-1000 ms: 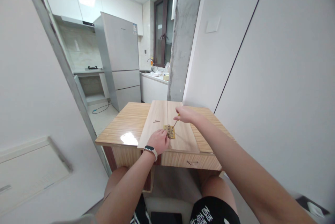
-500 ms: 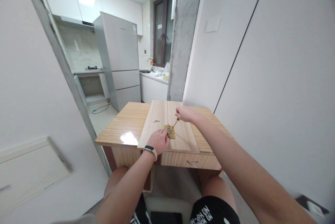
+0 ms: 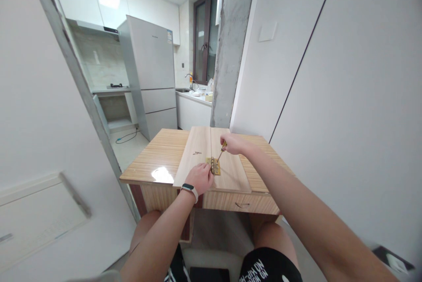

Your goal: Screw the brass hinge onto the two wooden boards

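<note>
A brass hinge [image 3: 216, 167] lies across the seam between two pale wooden boards [image 3: 200, 137]. My right hand [image 3: 232, 143] is closed round the handle of a screwdriver [image 3: 221, 155], its shaft slanting down to the upper part of the hinge's right leaf. My left hand [image 3: 201, 177] rests on the left board, fingers stretched out and touching the hinge's left leaf, part of which they cover. Several small screws [image 3: 197, 153] lie in a little group on the left board, above my left hand.
Under the boards is a wood-grain desk [image 3: 148, 154] with a drawer [image 3: 242, 204] at its front. White walls stand close on both sides. Beyond the desk are a grey pillar [image 3: 231, 53], a fridge [image 3: 154, 58] and a kitchen counter with a sink [image 3: 183, 90].
My right hand has turned a little around the screwdriver, and the handle stands slightly more upright. The screwdriver tip stays at the hinge, and my left hand keeps its place.
</note>
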Action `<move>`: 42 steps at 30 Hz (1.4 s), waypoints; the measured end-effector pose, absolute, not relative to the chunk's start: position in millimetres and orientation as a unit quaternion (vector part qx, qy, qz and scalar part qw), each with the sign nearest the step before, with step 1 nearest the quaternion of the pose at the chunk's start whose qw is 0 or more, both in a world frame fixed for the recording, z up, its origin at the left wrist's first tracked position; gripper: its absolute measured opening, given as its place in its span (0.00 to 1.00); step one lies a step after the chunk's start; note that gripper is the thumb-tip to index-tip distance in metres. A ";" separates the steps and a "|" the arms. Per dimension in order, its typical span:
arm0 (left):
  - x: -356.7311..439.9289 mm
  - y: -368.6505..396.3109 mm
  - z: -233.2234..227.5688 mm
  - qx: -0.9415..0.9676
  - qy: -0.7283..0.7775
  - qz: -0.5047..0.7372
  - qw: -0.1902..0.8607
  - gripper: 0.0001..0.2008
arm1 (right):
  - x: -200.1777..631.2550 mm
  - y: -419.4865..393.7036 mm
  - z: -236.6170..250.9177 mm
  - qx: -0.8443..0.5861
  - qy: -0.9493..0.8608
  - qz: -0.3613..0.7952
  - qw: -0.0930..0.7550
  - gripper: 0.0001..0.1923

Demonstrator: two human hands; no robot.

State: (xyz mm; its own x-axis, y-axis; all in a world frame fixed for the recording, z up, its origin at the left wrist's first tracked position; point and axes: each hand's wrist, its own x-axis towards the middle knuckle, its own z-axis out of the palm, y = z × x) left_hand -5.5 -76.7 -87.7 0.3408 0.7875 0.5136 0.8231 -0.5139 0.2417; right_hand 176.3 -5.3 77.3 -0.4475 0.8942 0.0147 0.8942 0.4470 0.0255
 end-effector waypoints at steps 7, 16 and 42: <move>-5.9 -76.4 -88.0 -0.819 -0.491 -0.297 0.028 0.09 | 172.4 -8.3 79.7 0.564 0.822 0.066 0.032 0.29; -6.5 -77.2 -87.3 -0.821 -0.486 -0.299 0.030 0.10 | 173.7 -7.7 78.5 0.546 0.835 0.068 0.017 0.14; -6.5 -75.9 -87.8 -0.822 -0.484 -0.299 0.030 0.11 | 171.9 -11.7 84.3 0.550 0.831 0.071 0.041 0.18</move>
State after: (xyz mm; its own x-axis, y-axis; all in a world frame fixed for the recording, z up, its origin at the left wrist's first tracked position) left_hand -6.5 -75.9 -87.8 0.3530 0.7775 0.5204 0.8136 -0.5298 0.2396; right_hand 171.9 -11.7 84.3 -0.3919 0.9199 0.0105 0.9083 0.3851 0.1635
